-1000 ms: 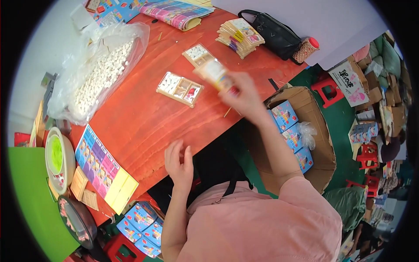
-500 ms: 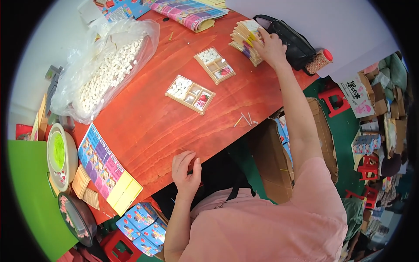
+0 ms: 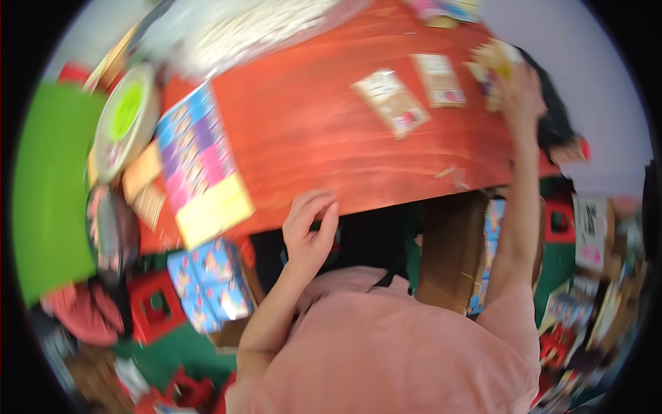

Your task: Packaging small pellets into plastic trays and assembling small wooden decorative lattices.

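Note:
My right arm reaches to the far right of the red table, where my right hand touches a stack of filled tan trays; its fingers are too blurred to show a grip. Two tan compartment trays lie apart to the left of the stack, a nearer tray and a farther tray. White pieces and a pinkish-red item show in both. By the table's front edge my left hand is bent, thumb apart from the fingers, holding nothing.
Behind the stack lies a black bag. A clear plastic bag of white pieces is at the back left. A colourful printed sheet and a bowl with bright green contents are left. An open cardboard box stands below the front edge.
My view has swung left and down, so the table's things appear farther right and higher. My right hand stays at the tray stack. The left hand keeps its bent, empty pose.

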Demonstrator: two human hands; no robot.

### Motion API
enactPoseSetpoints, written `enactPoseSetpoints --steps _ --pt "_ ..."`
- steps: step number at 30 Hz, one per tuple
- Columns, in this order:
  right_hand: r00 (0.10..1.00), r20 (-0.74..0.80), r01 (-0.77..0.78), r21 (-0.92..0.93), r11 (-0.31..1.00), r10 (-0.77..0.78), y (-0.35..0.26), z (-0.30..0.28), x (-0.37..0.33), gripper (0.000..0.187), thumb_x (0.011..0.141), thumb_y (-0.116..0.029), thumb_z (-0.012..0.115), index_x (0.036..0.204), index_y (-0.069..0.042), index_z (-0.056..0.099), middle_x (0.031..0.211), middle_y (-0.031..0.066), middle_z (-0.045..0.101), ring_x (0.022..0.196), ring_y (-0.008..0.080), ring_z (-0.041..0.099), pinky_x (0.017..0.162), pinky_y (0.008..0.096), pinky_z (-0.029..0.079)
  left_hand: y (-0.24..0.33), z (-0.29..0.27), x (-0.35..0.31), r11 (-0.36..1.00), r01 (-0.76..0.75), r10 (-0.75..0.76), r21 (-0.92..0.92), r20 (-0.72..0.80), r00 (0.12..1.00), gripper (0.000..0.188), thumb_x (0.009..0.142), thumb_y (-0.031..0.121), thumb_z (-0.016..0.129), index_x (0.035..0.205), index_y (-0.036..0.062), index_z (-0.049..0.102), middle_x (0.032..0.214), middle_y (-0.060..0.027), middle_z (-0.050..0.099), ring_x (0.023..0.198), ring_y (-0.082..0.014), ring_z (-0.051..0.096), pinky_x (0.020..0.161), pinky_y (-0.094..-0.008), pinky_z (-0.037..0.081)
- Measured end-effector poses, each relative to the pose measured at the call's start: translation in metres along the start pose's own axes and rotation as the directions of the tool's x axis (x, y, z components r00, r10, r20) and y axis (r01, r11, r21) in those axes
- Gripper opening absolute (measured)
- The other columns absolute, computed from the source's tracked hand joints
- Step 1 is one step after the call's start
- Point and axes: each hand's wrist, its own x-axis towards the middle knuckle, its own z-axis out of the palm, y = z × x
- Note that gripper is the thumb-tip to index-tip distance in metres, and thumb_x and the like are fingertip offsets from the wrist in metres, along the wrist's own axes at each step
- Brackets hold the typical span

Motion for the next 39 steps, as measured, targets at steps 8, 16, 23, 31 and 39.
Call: enactPoseSetpoints --steps 8,16,23,31,39 --pt "0.896 -0.076 0.349 0.73 0.587 -0.438 -0.204 -0.073 -0.096 0.03 0.096 -0.014 0.06 0.124 -0.004 0.062 0.134 0.0174 0.057 0.127 0.0348 0.051 0.107 0.0442 0.039 -0.067 -0.158 -0.026 0.855 0.382 0.044 0.352 -0.781 0.622 0.019 0.088 0.007 0.071 0.102 -0.0009 0.062 0.104 -0.0125 0.059 0.089 -0.0239 0.057 0.075 -0.0352 0.048" --pt "0.621 -0.194 0.46 0.875 0.152 -0.759 -0.407 -0.14 -0.174 0.048 0.089 -0.023 0.069 0.133 -0.008 0.056 0.142 0.0184 0.048 0.137 0.0343 0.042 0.111 0.0491 0.034 -0.107 -0.178 -0.045 0.872 0.487 -0.33 -0.06 -0.805 0.493 0.033 0.082 0.01 0.079 0.104 -0.0035 0.059 0.089 -0.0069 0.062 0.074 -0.0132 0.057 0.064 -0.0256 0.048" --pt "0.56 -0.148 0.547 0.806 0.229 -0.815 -0.373 -0.149 -0.2 0.042 0.087 -0.021 0.071 0.125 -0.009 0.06 0.141 0.0165 0.05 0.133 0.0349 0.045 0.108 0.0502 0.036 -0.058 -0.172 -0.077 0.566 0.434 -0.799 -0.701 -0.336 0.499 0.026 0.094 0.017 0.068 0.109 -0.0029 0.061 0.094 -0.0062 0.068 0.075 -0.0105 0.065 0.062 -0.0242 0.052" --pt "0.549 -0.091 0.435 0.88 0.191 -0.831 -0.361 -0.167 -0.183 0.025 0.089 -0.016 0.069 0.11 -0.004 0.065 0.118 0.0119 0.063 0.112 0.032 0.058 0.094 0.0448 0.045 -0.065 -0.166 -0.065 0.508 0.373 -0.778 -0.776 -0.227 0.586 0.023 0.093 0.012 0.067 0.11 -0.0034 0.066 0.099 -0.0076 0.071 0.084 -0.0114 0.067 0.075 -0.0244 0.053" --pt "0.654 -0.131 0.245 0.969 0.045 -0.745 -0.437 -0.162 -0.171 0.012 0.089 -0.006 0.063 0.098 0.002 0.068 0.094 0.0146 0.064 0.089 0.0336 0.064 0.077 0.04 0.052 -0.059 -0.152 -0.06 0.777 0.414 -0.608 -0.474 -0.391 0.691 0.013 0.088 0.0 0.065 0.101 -0.0042 0.067 0.085 -0.002 0.067 0.073 -0.0042 0.06 0.067 -0.0199 0.048"
